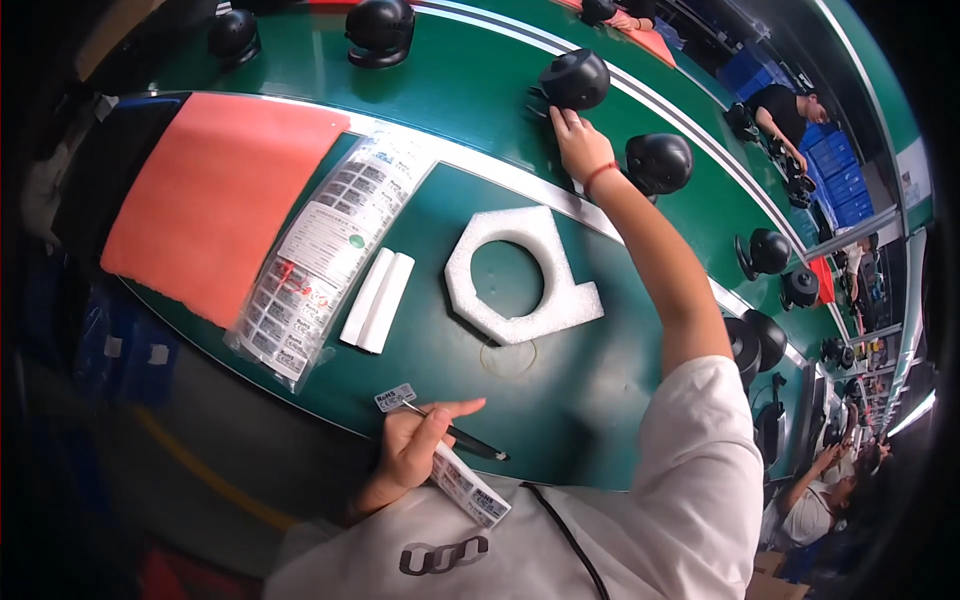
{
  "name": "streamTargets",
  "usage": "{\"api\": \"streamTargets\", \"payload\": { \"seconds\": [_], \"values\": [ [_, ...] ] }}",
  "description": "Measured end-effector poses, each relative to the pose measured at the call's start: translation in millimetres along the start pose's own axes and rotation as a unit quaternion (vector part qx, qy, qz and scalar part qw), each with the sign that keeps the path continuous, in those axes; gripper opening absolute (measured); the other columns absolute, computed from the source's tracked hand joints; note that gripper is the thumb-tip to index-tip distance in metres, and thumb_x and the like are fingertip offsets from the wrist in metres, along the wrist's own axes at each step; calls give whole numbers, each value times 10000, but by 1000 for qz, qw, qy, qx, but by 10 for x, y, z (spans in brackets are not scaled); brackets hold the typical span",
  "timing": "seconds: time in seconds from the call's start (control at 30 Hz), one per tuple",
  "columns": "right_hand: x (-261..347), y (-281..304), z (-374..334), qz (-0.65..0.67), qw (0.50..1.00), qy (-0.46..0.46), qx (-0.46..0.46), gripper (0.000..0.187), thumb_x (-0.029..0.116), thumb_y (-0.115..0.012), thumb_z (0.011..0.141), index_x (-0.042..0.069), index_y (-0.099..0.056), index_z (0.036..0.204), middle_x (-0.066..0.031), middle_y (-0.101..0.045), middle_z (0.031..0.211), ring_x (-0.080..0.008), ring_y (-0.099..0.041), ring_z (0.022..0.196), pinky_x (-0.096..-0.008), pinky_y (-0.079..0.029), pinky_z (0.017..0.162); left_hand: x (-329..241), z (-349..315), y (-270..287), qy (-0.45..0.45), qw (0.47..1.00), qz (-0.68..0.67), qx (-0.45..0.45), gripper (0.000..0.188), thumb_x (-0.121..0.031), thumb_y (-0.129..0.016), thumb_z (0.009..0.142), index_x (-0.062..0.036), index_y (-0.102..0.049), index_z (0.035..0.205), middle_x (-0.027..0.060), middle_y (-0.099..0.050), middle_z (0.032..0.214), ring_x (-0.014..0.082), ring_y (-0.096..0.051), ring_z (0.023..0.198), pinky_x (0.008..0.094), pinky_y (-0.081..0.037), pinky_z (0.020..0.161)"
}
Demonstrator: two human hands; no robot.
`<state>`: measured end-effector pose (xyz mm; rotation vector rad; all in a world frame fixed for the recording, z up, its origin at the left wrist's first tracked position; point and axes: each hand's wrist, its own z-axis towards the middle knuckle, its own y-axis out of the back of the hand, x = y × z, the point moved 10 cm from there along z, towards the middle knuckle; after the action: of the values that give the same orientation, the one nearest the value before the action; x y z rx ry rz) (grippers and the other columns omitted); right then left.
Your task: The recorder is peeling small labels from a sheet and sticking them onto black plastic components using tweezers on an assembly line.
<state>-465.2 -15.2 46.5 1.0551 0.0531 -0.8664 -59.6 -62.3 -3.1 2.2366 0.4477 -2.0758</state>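
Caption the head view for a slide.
Right hand reaches a black dome device on the green belt; left hand holds a pen and label strip.

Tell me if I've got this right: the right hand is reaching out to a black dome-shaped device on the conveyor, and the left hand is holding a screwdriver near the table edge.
Not quite. The head view shows the left hand holding a black pen and a strip of labels, not a screwdriver. The right hand does reach to the black dome-shaped device on the conveyor.

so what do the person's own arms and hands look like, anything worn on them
Both hands are bare, no gloves. The right hand has a thin red band round the wrist, and that arm is bare up to a short white sleeve. The left hand wears nothing visible; its forearm is mostly hidden behind the white shirt.
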Motion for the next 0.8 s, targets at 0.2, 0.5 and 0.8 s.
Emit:
{"api": "streamTargets", "payload": {
  "seconds": [0.2, 0.5, 0.8],
  "values": [
    [-476, -5, -945, 1, 902, -265, 340, 271, 130, -490, 824, -6, -570, 1045, -200, -609, 1110, -373, -669, 883, -435, -556, 755, -44, -2, -2, -19, 1000, -8, -9, 389, -258, -417, 972, -3, -698, 1057, 57, -711, 1013, 69, -544, 628, 203, -449, 572],
    [-1271, 441, -844, -85, 951, -229, 191, 154, 124, -604, 793, 22, -615, 908, -187, -659, 972, -377, -648, 878, -445, -541, 783, -139, 24, -42, -100, 994, 23, -24, 322, -145, -455, 962, 45, -714, 948, 60, -676, 700, 77, -504, 536, 223, -405, 530],
    [-457, 2241, -561, 500, 848, -150, 94, 341, 122, -731, 821, -44, -609, 1093, -46, -641, 913, -92, -572, 819, -237, -478, 724, -203, -2, -126, -130, 991, 31, 2, 302, -152, -456, 982, -6, -719, 1016, -30, -418, 461, 39, -377, 448, 239, -305, 446]
  ]
}}
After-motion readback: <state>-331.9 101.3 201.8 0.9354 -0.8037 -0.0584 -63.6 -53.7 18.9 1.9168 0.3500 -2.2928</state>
